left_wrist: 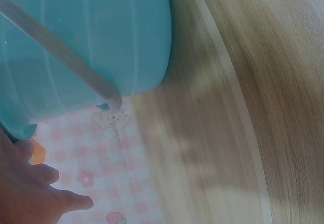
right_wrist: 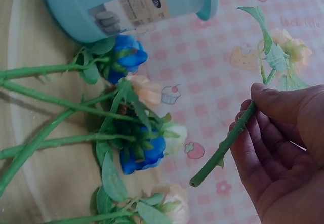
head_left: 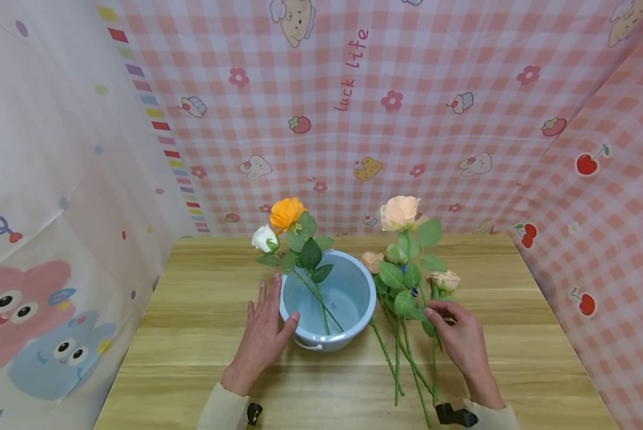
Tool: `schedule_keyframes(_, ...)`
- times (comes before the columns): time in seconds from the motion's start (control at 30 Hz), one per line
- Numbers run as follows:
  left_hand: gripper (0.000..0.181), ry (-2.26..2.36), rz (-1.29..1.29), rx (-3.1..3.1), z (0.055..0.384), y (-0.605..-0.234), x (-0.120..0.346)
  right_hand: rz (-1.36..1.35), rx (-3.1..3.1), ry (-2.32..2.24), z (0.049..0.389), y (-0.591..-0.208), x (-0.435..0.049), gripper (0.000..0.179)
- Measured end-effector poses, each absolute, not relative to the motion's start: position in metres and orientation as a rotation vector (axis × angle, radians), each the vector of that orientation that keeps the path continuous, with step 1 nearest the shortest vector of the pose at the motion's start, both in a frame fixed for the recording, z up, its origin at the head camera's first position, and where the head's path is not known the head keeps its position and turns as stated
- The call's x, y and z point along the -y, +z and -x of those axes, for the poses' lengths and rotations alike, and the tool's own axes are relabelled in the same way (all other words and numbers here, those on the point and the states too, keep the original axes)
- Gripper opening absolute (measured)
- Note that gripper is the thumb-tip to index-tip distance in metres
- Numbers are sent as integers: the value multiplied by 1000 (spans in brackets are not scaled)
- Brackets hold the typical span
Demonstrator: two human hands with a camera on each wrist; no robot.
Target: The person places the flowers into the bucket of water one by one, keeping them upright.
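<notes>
A light blue bucket [head_left: 354, 289] stands on the table, with an orange rose [head_left: 287, 214] and a white rose [head_left: 266, 239] leaning out over its left rim. Along the bucket's left side lies my left hand [head_left: 265, 328], fingers extended and thumb at the rim. My right hand [head_left: 461, 337] pinches the green stem [right_wrist: 217, 155] of a peach rose [head_left: 400, 213] between thumb and fingers, the bloom raised. Below the held rose, on the table right of the bucket, lie more roses: blue ones [right_wrist: 143, 153], peach ones [head_left: 445, 280] and a whitish one [right_wrist: 176, 138].
The loose stems [head_left: 397, 364] cross one another and point toward the table's front edge. The bucket's white handle [left_wrist: 66, 57] hangs down at its near side. A pink checked cloth [head_left: 321, 155] hangs behind the wooden table [head_left: 192, 298], and more cloth hangs at both sides.
</notes>
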State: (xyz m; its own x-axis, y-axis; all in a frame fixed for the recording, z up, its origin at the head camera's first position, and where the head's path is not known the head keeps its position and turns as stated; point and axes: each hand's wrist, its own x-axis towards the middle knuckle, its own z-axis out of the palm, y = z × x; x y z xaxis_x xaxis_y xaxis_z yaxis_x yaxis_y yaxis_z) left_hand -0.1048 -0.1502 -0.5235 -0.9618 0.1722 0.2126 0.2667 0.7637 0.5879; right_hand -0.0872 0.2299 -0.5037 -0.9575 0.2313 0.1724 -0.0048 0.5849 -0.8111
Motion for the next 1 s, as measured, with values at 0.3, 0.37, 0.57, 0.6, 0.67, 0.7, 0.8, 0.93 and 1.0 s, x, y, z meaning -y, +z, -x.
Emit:
schedule_keyframes(0.3,84,-942,347,2819,105,-524,150,153,2505,1397,91,-492,-220,16)
schedule_keyframes(0.37,84,-939,346,2819,105,-524,150,132,2489,1416,93,-489,-217,16)
schedule_keyframes(0.57,84,-943,353,2808,105,-524,151,95,2474,1423,97,-481,-210,15)
schedule_keyframes(0.6,84,-941,355,2806,106,-524,151,93,2471,1426,98,-479,-209,15)
schedule_keyframes(0.67,84,-935,357,2807,106,-524,151,85,2464,1438,100,-475,-206,16)
schedule_keyframes(0.7,84,-929,357,2808,106,-524,151,78,2457,1448,101,-474,-204,16)
schedule_keyframes(0.8,84,-929,351,2815,106,-524,151,41,2425,1479,104,-469,-199,15)
schedule_keyframes(0.93,84,-945,345,2814,105,-523,150,-31,2371,1504,109,-464,-194,12)
schedule_keyframes(1.0,83,-947,347,2807,105,-522,150,-63,2346,1512,110,-462,-191,11)
